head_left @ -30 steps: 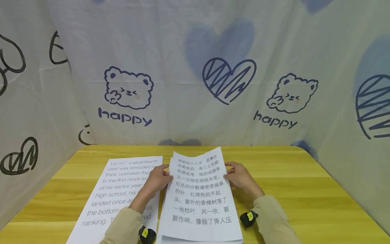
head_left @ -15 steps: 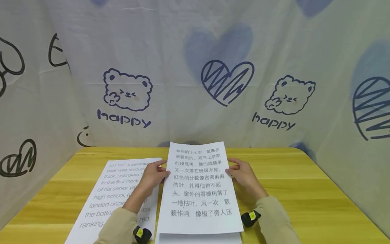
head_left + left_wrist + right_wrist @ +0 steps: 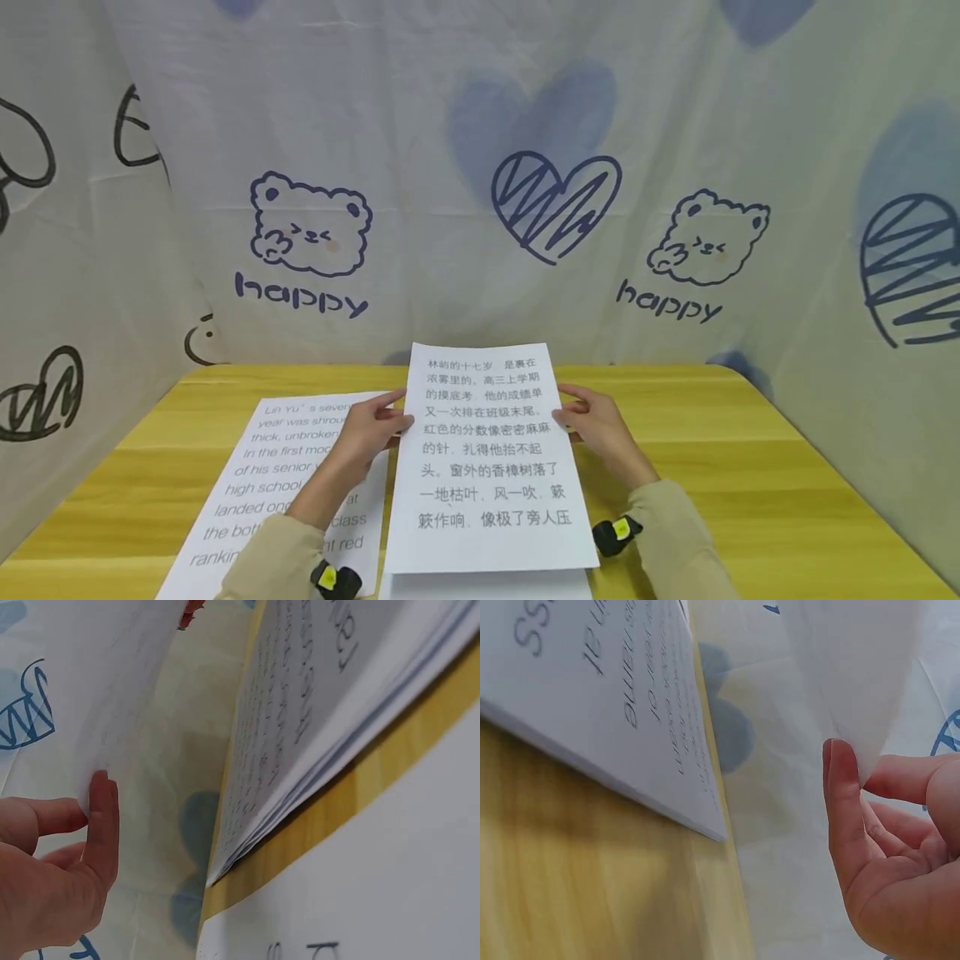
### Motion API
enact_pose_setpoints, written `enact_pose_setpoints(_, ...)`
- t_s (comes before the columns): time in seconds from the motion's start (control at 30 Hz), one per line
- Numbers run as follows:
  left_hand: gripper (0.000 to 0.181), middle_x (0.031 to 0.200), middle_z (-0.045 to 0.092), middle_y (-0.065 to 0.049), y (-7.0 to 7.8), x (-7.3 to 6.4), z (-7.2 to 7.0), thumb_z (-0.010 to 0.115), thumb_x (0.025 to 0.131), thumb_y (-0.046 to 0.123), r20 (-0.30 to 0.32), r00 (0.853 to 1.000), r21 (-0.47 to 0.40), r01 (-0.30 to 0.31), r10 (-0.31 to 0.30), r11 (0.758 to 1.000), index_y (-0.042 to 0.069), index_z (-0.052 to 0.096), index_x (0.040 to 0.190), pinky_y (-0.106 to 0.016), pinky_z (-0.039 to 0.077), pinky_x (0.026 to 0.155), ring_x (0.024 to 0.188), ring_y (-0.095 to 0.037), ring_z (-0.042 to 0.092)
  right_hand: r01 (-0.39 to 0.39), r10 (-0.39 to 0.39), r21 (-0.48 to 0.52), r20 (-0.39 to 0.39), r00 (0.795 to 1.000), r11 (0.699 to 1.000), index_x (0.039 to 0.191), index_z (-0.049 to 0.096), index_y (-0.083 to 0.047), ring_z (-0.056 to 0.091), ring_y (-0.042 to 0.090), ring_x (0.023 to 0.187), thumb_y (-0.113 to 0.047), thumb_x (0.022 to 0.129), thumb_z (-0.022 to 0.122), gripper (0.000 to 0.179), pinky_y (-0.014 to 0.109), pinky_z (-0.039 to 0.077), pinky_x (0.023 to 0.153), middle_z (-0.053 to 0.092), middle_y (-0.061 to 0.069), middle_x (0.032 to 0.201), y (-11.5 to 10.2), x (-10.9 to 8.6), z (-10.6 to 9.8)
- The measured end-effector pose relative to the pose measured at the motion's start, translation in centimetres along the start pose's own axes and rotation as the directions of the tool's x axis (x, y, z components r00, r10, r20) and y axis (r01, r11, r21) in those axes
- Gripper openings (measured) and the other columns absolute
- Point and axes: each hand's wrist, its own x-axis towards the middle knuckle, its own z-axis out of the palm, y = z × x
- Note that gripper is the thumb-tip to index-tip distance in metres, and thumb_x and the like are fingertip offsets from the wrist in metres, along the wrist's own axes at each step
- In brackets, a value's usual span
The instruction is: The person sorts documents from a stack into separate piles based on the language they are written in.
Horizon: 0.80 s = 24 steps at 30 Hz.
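Pinching a sheet (image 3: 487, 467) by opposite edges with left hand (image 3: 365, 431) and right hand (image 3: 604, 427), above a stack (image 3: 622, 697) on the surface (image 3: 742, 467).

The sheet (image 3: 487, 467) is smooth matt paper, the table (image 3: 720, 467) wood-grained, the backdrop (image 3: 431, 208) creased cloth.

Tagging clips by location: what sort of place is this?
Probably a makeshift recording booth: bear-and-heart printed cloth walls off the back and both sides of a yellow wood-grain table, and a black device sits by each wrist.
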Motion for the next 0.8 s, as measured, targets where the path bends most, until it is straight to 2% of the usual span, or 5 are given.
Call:
enact_pose_setpoints(0.2,0.051,0.101,0.057,-0.014,-0.6,0.1,1.2,0.063,0.089,-0.003,-0.005,1.000,-0.072,0.017,-0.017,0.997,-0.001,0.050,0.138,-0.031,0.053,0.079,0.081,-0.019,0.061,-0.010,0.013,-0.070,0.039,0.999,0.997,0.141,0.046,-0.001,0.064,0.023,0.084,-0.006,0.093,0.062,0.051,0.037,0.055,0.077,0.063,0.015,0.106,0.5,0.2,-1.4)
enact_pose_setpoints(0.37,0.052,0.098,0.063,-0.014,-0.6,0.3,2.7,0.063,0.088,-0.002,0.054,0.997,-0.072,0.064,-0.061,0.995,-0.003,0.049,0.138,-0.029,0.055,0.072,0.076,-0.018,0.062,-0.027,0.036,-0.128,0.071,0.997,0.991,0.140,0.047,0.000,0.063,0.025,0.087,-0.011,0.093,0.063,0.051,0.039,0.055,0.079,0.061,0.016,0.107,1.1,0.9,-3.3)
enact_pose_setpoints(0.5,0.053,0.096,0.068,-0.015,0.2,0.9,4.2,0.064,0.087,-0.001,0.107,0.992,-0.051,0.067,-0.061,0.996,-0.005,0.048,0.138,-0.031,0.056,0.069,0.073,-0.019,0.066,-0.045,0.063,-0.177,0.100,0.993,0.983,0.141,0.044,0.002,0.063,0.026,0.090,-0.011,0.093,0.062,0.052,0.042,0.054,0.081,0.062,0.017,0.109,1.2,1.3,-5.0)
enact_pose_setpoints(0.67,0.054,0.093,0.069,-0.016,1.8,1.5,6.7,0.065,0.086,-0.003,0.091,0.995,-0.011,0.040,-0.039,0.999,-0.004,0.049,0.138,-0.038,0.056,0.076,0.074,-0.024,0.070,-0.046,0.080,-0.229,0.141,0.987,0.972,0.141,0.041,0.007,0.064,0.029,0.093,-0.006,0.093,0.059,0.053,0.044,0.054,0.081,0.063,0.021,0.112,0.6,1.5,-7.2)
enact_pose_setpoints(0.8,0.053,0.091,0.069,-0.015,2.5,1.9,8.9,0.064,0.085,-0.004,0.061,0.998,0.003,0.019,-0.019,1.000,-0.003,0.051,0.137,-0.035,0.056,0.075,0.075,-0.025,0.070,-0.045,0.086,-0.258,0.149,0.985,0.965,0.140,0.040,0.010,0.064,0.028,0.090,-0.003,0.092,0.059,0.053,0.044,0.055,0.079,0.064,0.022,0.109,0.1,1.8,-8.8)
